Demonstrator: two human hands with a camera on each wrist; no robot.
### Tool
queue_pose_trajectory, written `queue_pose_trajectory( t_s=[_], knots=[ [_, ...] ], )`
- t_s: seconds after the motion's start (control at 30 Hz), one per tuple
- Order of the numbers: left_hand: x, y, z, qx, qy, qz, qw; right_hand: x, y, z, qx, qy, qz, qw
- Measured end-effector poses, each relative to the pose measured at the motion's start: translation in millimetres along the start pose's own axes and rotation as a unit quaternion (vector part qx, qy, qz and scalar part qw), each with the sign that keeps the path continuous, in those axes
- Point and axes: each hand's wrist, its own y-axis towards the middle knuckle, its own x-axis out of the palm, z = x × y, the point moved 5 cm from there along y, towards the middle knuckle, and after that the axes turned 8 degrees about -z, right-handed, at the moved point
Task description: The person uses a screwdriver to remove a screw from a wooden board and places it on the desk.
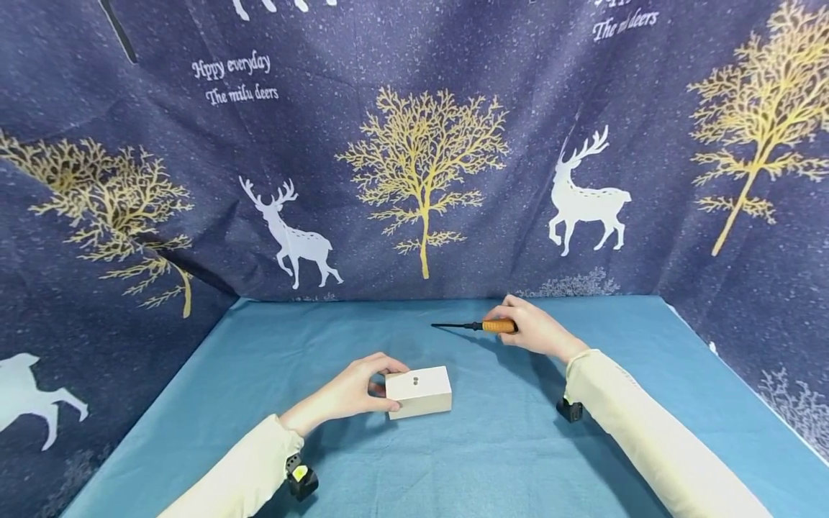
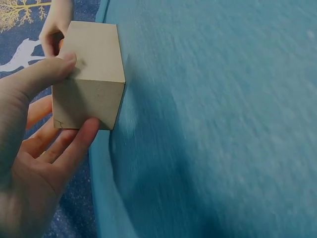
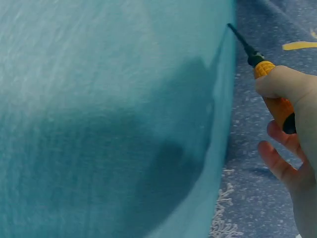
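Note:
My left hand [image 1: 359, 388] grips the left end of a small white block [image 1: 424, 396], thumb on the near side and fingers behind. Two small dark marks, perhaps holes, show on its top. In the left wrist view, the thumb lies across one face of the block [image 2: 96, 54] and fingertips touch another. Farther back and to the right, my right hand [image 1: 527, 325] holds a screwdriver [image 1: 499, 326] by its orange handle. Its black shaft points left, apart from the block. The right wrist view shows thumb and fingers around the screwdriver handle [image 3: 277, 101], with other fingers spread off it.
A blue cloth [image 1: 492, 460] covers the table. Behind it hangs a dark blue curtain [image 1: 466, 216] printed with deer and golden trees, which also runs along both sides. Small black cameras [image 1: 301, 480] sit on both wrists.

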Motion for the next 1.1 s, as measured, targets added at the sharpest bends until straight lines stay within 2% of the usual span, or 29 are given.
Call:
queue_pose_trajectory(
  t_s=[0.27, 0.57, 0.87, 1.1],
  knots=[
    [8.4, 11.5, 7.2, 0.024, -0.014, -0.005, 0.9996, -23.0, -9.6, -14.5, -0.002, 0.022, 0.032, 0.9992],
    [19.6, 20.4, 13.1, 0.017, -0.029, 0.002, 0.9994, -36.6, -14.6, -24.5, -0.038, 0.085, 0.057, 0.994],
    [24.7, 21.2, 15.4, 0.019, -0.05, 0.01, 0.9985, -44.5, -16.5, -34.7, -0.034, 0.146, 0.069, 0.9862],
    [25.0, 20.9, 17.9, 0.006, -0.071, 0.003, 0.9975, -52.7, -22.0, -44.9, -0.035, 0.196, 0.076, 0.977]
  ],
)
